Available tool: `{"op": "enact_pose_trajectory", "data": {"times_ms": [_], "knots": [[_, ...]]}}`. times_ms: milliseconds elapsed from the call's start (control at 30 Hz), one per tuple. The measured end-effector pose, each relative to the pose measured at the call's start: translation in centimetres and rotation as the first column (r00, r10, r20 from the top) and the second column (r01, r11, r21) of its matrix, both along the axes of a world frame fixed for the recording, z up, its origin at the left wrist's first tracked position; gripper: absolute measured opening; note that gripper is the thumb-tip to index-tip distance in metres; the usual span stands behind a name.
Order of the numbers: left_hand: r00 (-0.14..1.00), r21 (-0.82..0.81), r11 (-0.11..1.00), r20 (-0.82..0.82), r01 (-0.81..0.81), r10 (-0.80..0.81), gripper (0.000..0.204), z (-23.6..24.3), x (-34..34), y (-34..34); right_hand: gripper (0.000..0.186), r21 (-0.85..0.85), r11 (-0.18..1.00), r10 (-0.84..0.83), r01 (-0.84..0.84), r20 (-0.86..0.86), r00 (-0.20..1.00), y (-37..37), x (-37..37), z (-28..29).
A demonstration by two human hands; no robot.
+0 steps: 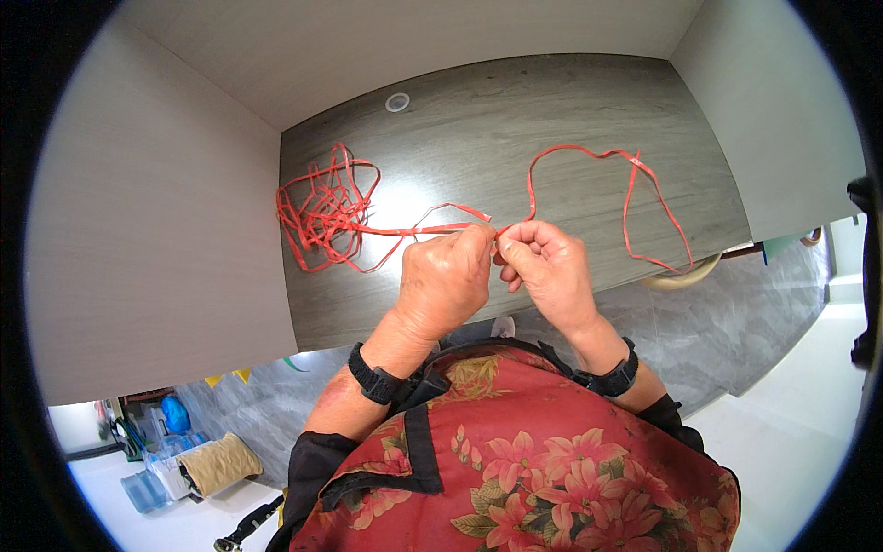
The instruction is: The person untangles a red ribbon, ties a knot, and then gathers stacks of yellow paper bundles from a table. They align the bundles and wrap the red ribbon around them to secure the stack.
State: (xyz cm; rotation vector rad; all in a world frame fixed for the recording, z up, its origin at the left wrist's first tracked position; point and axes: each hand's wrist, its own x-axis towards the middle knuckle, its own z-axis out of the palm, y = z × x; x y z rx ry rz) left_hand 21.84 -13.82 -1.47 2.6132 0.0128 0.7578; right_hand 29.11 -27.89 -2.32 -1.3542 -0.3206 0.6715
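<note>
A red plastic cord lies on the grey wood-grain desk, bunched into a netted tangle on the left. Strands run from the tangle to my left hand, whose fingers are closed on them. Right beside it, my right hand pinches the cord between thumb and fingertips. From there a single length loops away over the desk to the right, its end near the desk's front edge. The fingertips of both hands nearly touch, and the bit of cord between them is mostly hidden.
Pale panels wall the desk on the left, right and back. A round cable hole sits near the back edge. Below the right front edge shows a curved cream rim. On the floor at lower left are water bottles and a tan cloth.
</note>
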Motion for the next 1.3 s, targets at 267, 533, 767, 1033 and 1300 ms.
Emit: {"op": "enact_pose_trajectory", "data": {"times_ms": [267,533,767,1033,1300], "knots": [[1.0,-0.004,1.0,0.012,0.012,-0.012,0.01,-0.4,0.1,-0.8,0.011,0.208,0.976,0.108,-0.06,-0.225,0.968,-0.4,0.6,-1.5],[0.998,-0.067,0.997,0.057,0.039,-0.036,0.012,-1.4,0.4,-1.9,0.009,0.263,0.964,0.107,-0.032,-0.274,0.956,-0.8,0.8,-2.3],[0.998,-0.126,0.992,-0.047,0.023,-0.029,0.01,-1.2,0.6,-2.4,0.009,0.227,0.974,0.04,-0.006,-0.144,0.989,-0.9,0.8,-2.8],[0.92,-0.683,0.729,-0.255,0.047,-0.297,0.027,-1.7,0.0,-0.4,0.015,0.054,0.983,0.177,-0.175,-0.047,0.983,-2.2,1.8,-2.1],[0.632,-0.601,0.757,-0.487,0.258,-0.602,0.018,-1.9,1.1,2.5,0.011,0.159,0.987,0.0,0.006,-0.039,0.999,-3.4,2.2,3.1]]}}
